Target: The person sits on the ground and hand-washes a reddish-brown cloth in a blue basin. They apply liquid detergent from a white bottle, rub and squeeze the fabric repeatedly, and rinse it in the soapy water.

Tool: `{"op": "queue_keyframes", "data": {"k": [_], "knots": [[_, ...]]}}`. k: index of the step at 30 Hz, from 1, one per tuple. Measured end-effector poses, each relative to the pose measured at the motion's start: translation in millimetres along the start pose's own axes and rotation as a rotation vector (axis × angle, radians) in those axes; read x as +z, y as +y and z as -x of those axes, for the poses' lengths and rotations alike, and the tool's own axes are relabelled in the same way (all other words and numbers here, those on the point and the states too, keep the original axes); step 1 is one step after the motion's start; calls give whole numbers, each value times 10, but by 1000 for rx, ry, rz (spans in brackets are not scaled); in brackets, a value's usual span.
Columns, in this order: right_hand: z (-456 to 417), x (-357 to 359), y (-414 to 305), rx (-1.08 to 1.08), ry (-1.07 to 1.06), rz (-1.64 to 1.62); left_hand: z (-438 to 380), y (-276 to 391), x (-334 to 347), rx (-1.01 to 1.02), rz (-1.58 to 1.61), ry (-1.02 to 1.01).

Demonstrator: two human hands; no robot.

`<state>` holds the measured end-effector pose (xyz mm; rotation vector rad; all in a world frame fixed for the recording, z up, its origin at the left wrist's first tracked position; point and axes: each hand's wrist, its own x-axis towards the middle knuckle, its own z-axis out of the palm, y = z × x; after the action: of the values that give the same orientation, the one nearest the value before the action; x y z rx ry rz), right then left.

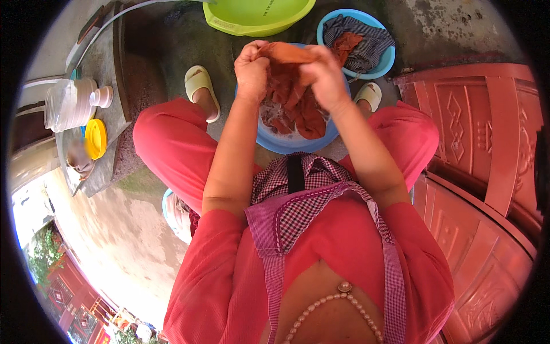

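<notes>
Between my hands, an orange-brown wet cloth garment point(288, 81) is stretched at its upper edge and hangs into a blue plastic basin point(283, 146). White suds and water show around the cloth in the basin. My left hand point(252, 71) is closed on one end of the raised edge. At the other end is my right hand point(324, 79), blurred by motion, with its fingers bent against the cloth. How firmly it holds the cloth is hard to see.
A green basin point(258, 17) stands beyond, beside a light-blue basin point(389, 64) with striped grey cloth point(365, 43). Stacked plastic containers point(71, 105) and a yellow lid point(96, 138) rest on a ledge at left. Red panelled doors point(464, 129) are at right.
</notes>
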<state>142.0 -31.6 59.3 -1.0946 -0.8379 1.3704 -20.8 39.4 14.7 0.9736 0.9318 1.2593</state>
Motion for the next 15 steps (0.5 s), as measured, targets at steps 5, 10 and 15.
{"op": "queue_keyframes", "data": {"k": [5,10,15], "knots": [[-129,264,434,-497,260,546,489,20,531,-293,169,-180],[29,257,552,-229,121,359,500,-314,490,-340,24,-100],[26,224,590,-173,147,420,493,-156,482,-472,380,-141]]}}
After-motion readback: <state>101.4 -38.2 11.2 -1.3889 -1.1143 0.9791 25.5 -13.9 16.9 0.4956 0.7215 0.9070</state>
